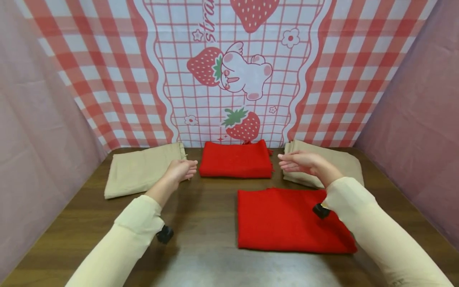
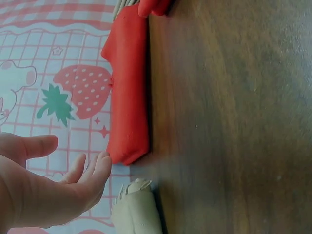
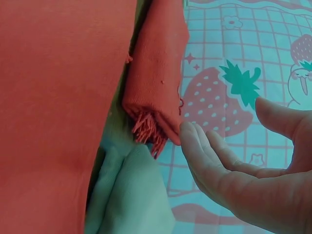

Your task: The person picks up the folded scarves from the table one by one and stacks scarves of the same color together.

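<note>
A folded red scarf (image 1: 235,160) with fringe at its right end lies at the back middle of the wooden table. My left hand (image 1: 181,170) is just left of it, in front of a folded beige scarf (image 1: 143,167); its fingers (image 2: 95,178) are extended and the thumb is apart. On the other side, my right hand (image 1: 301,161) hovers near the red scarf's fringed end (image 3: 148,129), fingers loosely straight and holding nothing. A second folded beige scarf (image 1: 338,163) is partly hidden behind that hand. Nearer me, a larger folded red cloth (image 1: 287,223) lies below my right forearm.
The wooden table (image 1: 204,223) ends at a hanging strawberry-print cloth (image 1: 229,115) at the back. Pink curtains (image 1: 43,119) hang on both sides. A small black device (image 1: 165,234) is on my left wrist, and another (image 1: 320,211) on my right.
</note>
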`<state>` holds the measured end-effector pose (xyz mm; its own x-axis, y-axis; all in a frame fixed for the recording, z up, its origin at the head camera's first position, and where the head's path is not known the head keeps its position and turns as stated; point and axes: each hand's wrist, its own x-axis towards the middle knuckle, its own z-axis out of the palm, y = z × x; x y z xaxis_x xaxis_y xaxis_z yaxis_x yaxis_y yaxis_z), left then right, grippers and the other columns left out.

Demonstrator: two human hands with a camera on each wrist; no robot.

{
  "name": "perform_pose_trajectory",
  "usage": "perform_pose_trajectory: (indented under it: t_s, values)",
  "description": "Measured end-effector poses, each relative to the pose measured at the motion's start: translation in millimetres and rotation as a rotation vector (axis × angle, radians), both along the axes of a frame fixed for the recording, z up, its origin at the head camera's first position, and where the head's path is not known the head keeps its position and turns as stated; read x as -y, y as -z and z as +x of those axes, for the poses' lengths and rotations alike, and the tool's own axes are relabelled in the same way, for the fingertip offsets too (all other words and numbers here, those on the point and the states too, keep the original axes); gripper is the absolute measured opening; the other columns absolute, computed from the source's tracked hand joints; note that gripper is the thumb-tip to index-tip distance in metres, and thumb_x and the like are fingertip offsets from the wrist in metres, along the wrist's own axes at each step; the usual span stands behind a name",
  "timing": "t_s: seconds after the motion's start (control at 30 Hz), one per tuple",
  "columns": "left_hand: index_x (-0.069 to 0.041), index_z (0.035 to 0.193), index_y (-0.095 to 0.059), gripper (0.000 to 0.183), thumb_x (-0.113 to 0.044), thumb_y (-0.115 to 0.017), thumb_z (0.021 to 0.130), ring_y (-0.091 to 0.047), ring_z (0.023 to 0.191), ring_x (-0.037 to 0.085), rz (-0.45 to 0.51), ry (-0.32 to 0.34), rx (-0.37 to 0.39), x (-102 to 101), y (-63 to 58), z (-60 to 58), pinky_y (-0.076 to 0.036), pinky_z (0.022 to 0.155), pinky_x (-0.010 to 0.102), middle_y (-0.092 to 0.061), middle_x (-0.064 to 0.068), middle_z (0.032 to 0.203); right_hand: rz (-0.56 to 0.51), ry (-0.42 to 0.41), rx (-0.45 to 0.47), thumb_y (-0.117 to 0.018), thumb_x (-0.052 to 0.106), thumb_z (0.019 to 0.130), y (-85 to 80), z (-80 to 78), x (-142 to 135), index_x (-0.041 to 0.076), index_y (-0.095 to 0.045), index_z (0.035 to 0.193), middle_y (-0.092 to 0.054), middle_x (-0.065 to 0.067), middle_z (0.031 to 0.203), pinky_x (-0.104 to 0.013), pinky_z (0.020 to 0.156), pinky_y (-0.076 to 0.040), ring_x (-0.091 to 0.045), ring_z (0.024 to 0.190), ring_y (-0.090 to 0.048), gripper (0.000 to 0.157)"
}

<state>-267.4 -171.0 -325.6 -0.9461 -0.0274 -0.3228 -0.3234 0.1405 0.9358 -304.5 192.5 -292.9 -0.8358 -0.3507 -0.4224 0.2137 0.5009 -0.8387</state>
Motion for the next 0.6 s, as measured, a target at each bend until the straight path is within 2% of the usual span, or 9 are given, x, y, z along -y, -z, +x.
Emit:
perform_pose_trajectory:
  t_s: [0.07,0.13,0.3,0.6]
  values:
    - [0.007,0.142,-0.039,0.047,-0.015,-0.042,0.101,-0.043,0.137,0.034,0.012,-0.004,0.011,1,-0.4,-2.7,-0.036,0.115,0.038,-0.042,0.025,0.146,-0.006,0.002,0.02,-0.04,0.035,0.103,0.2,-4.6,3,-0.012,-0.016,0.148,-0.029,-0.032,0.152,-0.043,0.116,-0.032,-0.037,0.14,-0.037,0.069]
    - [0.006,0.142,-0.039,0.047,-0.016,-0.042,0.101,-0.044,0.137,0.032,0.019,-0.013,0.025,2,-0.1,-5.7,-0.037,0.115,0.038,-0.042,0.025,0.147,-0.019,0.012,0.039,-0.039,0.034,0.103,0.2,-8.6,6,-0.011,-0.013,0.149,-0.027,-0.032,0.152,-0.043,0.118,-0.03,-0.039,0.142,-0.03,0.069]
    - [0.003,0.143,-0.039,0.049,-0.02,-0.045,0.1,-0.048,0.134,0.027,0.004,-0.036,0.051,4,0.6,-12.4,-0.039,0.114,0.036,-0.045,0.022,0.146,-0.043,0.038,0.069,-0.038,0.031,0.103,-0.4,-16.7,10,-0.009,-0.009,0.15,-0.024,-0.032,0.153,-0.044,0.119,-0.027,-0.04,0.144,-0.027,0.068]
    - [0.001,0.139,-0.046,0.047,-0.022,-0.049,0.098,-0.055,0.122,0.02,-0.004,-0.101,0.051,4,-5.3,-27.7,-0.042,0.111,0.031,-0.049,0.017,0.144,-0.117,0.095,0.13,-0.036,0.024,0.104,-5.3,-32.5,17,-0.006,-0.005,0.151,-0.016,-0.029,0.157,-0.042,0.121,-0.023,-0.037,0.147,-0.021,0.064]
